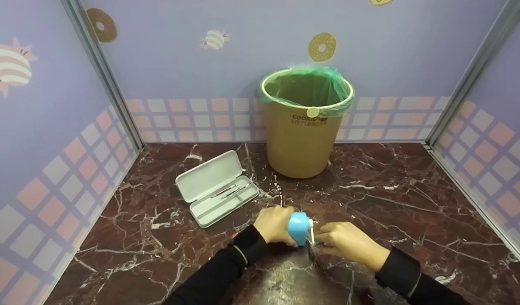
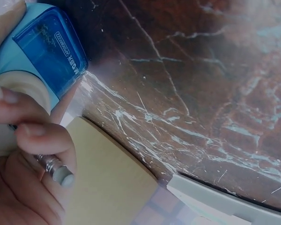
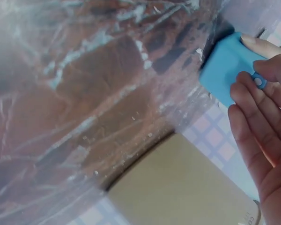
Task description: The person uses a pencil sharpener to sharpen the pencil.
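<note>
In the head view, my left hand (image 1: 273, 225) grips a light-blue crank pencil sharpener (image 1: 298, 229) near the front of the table. A pencil (image 2: 61, 174) with a silver ferrule and pale eraser end sticks out between the curled left fingers, its other end hidden toward the sharpener's cream-coloured front. Dark bits show through the sharpener's clear blue drawer (image 2: 51, 44). On the sharpener's other side, my right hand (image 1: 348, 242) pinches the small blue knob (image 3: 258, 82) of the crank with thumb and fingertips.
Behind and left lies an opened pale pencil case (image 1: 211, 176) with a couple of slim pencils (image 1: 223, 191) in its tray. A tan bin (image 1: 302, 146) lined with a green bag stands by the back wall. Patterned panels (image 1: 243, 51) enclose the marbled tabletop (image 1: 391, 203).
</note>
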A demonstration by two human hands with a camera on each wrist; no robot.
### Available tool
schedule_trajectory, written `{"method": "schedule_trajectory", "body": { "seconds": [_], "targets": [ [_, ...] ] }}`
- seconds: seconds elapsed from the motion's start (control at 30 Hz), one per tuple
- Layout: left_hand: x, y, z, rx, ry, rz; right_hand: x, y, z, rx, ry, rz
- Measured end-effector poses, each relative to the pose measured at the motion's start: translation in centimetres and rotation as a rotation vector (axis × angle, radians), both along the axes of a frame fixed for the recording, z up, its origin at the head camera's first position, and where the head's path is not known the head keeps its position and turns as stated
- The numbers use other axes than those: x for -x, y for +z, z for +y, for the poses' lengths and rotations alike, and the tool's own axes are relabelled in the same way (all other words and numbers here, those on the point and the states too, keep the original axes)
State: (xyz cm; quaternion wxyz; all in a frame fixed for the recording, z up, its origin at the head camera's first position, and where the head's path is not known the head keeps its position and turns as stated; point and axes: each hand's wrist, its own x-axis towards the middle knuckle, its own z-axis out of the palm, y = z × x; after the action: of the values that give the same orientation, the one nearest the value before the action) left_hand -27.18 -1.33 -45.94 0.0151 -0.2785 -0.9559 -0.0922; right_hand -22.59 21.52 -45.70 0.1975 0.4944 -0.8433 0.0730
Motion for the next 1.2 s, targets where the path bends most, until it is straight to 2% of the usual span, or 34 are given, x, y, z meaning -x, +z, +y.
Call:
{"method": "schedule_trajectory", "body": {
  "seconds": [0.43,0.7,0.97,1.2],
  "targets": [
    [0.1,0.1,0.3,0.044,-0.003,0.031,0.1,1.2,0.4,0.027,0.046,0.146],
    [0.1,-0.1,0.3,0.043,-0.002,0.044,0.5,1.7,0.7,0.04,0.047,0.129],
    [0.2,-0.2,0.3,0.05,-0.023,0.061,1.1,2.4,0.9,0.063,0.042,0.179],
    [0.1,-0.2,0.3,0.06,-0.031,0.073,1.9,3.0,1.0,0.051,-0.032,0.171]
  ]
}}
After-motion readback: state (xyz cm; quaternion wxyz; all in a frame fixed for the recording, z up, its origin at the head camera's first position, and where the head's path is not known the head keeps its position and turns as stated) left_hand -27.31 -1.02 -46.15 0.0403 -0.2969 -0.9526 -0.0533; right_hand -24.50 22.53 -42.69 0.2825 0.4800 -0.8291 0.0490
